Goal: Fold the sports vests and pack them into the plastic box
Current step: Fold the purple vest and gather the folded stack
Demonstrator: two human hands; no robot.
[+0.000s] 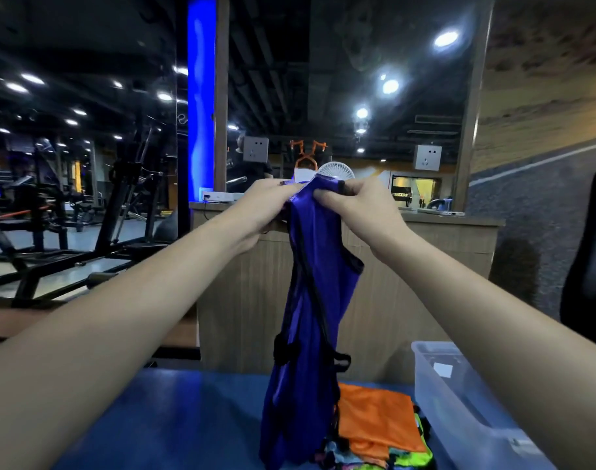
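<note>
Room: a dim gym with ceiling spotlights, black weight machines (86, 212) out at nine o'clock, a glowing blue column (201, 106) at eleven, and mirror panels behind.
Counter: a wood-panelled reception counter (391, 266) stands straight ahead at twelve, carrying a small white fan (335, 172); two wall sockets (255, 149) show on the mirror above it.
Surface: a blue table (161, 422) runs across the near foreground.
Blue vest: a blue sports vest (310, 334) with black trim hangs upright at centre, its hem reaching down to the table.
Left hand: the left hand (266, 208) pinches the vest's top edge, fingers curled.
Right hand: the right hand (357, 212) grips the same top edge just beside it, fingers curled into the cloth.
Pile: an orange vest (377, 418) lies atop other bright vests at five o'clock.
Box: a clear plastic box (459, 408) sits just right of the pile, at four o'clock.
</note>
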